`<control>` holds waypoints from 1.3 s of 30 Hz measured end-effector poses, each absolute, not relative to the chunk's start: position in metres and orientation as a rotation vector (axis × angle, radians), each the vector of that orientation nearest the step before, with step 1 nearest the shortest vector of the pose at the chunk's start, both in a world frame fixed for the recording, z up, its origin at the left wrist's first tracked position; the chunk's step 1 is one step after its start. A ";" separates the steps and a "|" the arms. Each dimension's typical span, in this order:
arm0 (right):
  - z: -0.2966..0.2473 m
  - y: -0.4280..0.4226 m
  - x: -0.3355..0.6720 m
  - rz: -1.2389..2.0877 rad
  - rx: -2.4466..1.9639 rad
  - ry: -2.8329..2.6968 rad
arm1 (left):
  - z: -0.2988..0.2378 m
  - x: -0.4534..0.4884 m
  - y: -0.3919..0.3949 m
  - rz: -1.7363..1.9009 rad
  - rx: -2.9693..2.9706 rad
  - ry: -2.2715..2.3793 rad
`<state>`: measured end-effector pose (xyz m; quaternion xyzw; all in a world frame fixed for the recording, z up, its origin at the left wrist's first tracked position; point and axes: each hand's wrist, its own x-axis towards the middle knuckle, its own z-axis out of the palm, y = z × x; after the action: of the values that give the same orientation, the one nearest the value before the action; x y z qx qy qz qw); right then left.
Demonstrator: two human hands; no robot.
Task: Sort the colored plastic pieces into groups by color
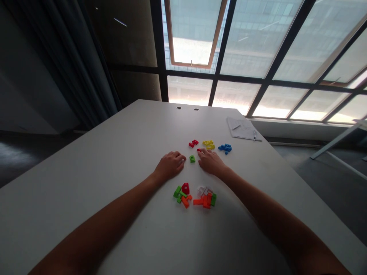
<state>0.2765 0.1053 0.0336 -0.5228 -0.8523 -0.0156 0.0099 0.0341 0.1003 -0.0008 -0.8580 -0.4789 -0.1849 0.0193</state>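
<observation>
Empty, half-curled left hand [169, 166] and right hand [210, 161] are resting at nine and three o'clock of a green block [192, 159]; a slip could knock it.

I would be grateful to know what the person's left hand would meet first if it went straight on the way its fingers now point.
The left hand would most likely meet the small green block first, just past its fingertips, though depth is hard to judge from this view.
</observation>
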 end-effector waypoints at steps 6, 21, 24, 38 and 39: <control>0.036 0.137 0.264 -0.085 -1.625 -2.633 | -0.001 0.033 0.100 -0.565 -2.668 -1.482; 0.038 0.101 0.278 0.084 -1.513 -2.598 | 0.001 0.033 0.101 -0.585 -2.697 -1.486; 0.039 0.075 0.292 0.162 -1.485 -2.703 | 0.000 0.033 0.101 -0.586 -2.699 -1.497; 0.068 0.017 0.322 0.557 -1.172 -2.816 | -0.001 0.031 0.102 -0.602 -2.691 -1.476; 0.069 0.017 0.321 0.591 -1.148 -2.821 | -0.001 0.031 0.102 -0.607 -2.694 -1.473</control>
<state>0.3212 0.0168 0.0691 -0.3700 -0.9091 0.1904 0.0194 0.0312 0.1019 -0.0010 -0.8608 -0.4706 -0.1939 0.0058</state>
